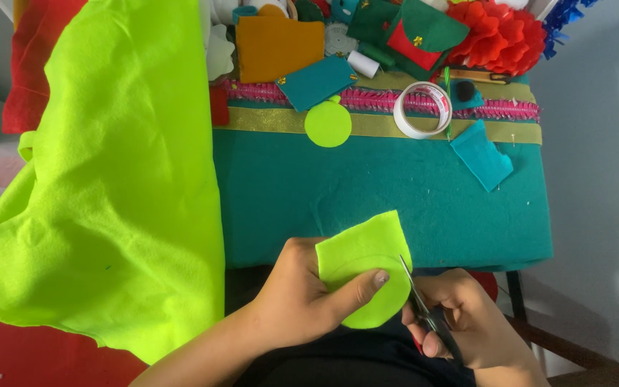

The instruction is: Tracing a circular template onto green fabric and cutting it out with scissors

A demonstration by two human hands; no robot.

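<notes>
The lime green felt piece [363, 269] was held up over the person's lap, just in front of the near edge of the teal-covered table [367, 193]. Its lower edge was already rounded, the top still had a straight side and a corner. The left hand [302, 301] was pinching it, thumb on the front and fingers curled behind, close to the cut line. The right hand [467, 322] had its fingers closed through the handles of the scissors [424, 308], blades running along the right edge of the felt.

My take on doing this bit well: turn the felt into the blades rather than swinging the scissors, use long cuts from deep in the blades, and keep that thumb clear of the tips.

Further out, a finished-looking green circle [328, 124] sat on the gold ribbon [266, 120], near a tape roll [423, 109], with the big green felt sheet [109, 179] draped to the left
</notes>
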